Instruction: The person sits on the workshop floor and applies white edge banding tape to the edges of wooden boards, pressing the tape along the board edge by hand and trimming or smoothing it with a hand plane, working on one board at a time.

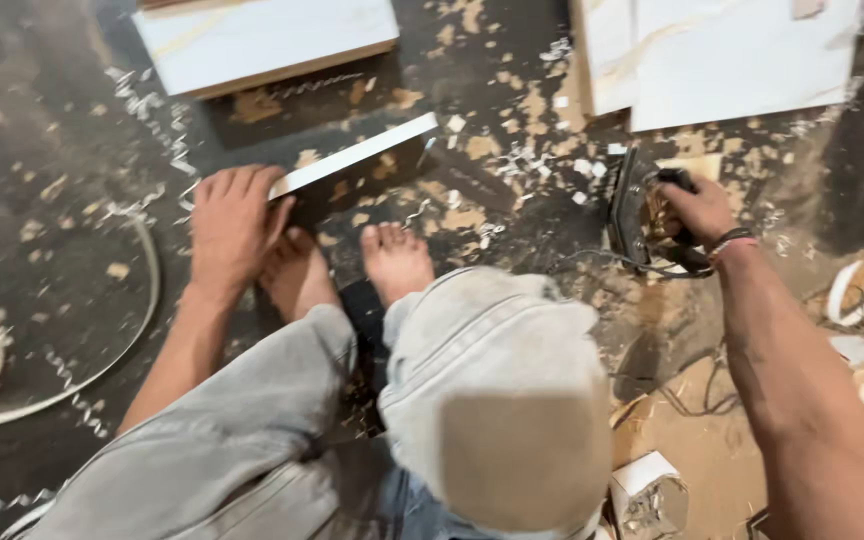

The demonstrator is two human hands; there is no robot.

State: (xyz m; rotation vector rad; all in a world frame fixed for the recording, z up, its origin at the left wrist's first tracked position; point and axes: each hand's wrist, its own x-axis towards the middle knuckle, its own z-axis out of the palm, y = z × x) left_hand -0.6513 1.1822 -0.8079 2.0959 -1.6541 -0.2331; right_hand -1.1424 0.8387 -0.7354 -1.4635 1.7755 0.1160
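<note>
So the person is sitting low on a dark floor that's covered in wood chips and curly white shavings, knees up in grey jeans, bare feet planted in the middle. The left hand is pressed flat, fingers spread out, on the near end of a narrow board that stands on its edge, with a white strip along the top, running from the hand off to the far right. Nothing is pinched there, the palm just lies on it.

Over on the right, the right hand is wrapped tight around the black handle of a small power tool sitting on the floor, well apart from the board. A cord trails from it towards the near side. There's a band on that wrist.

Farther back lie two white panels, one at the far left and one at the far right. A loop of white edge strip curls across the floor on the left.
</note>
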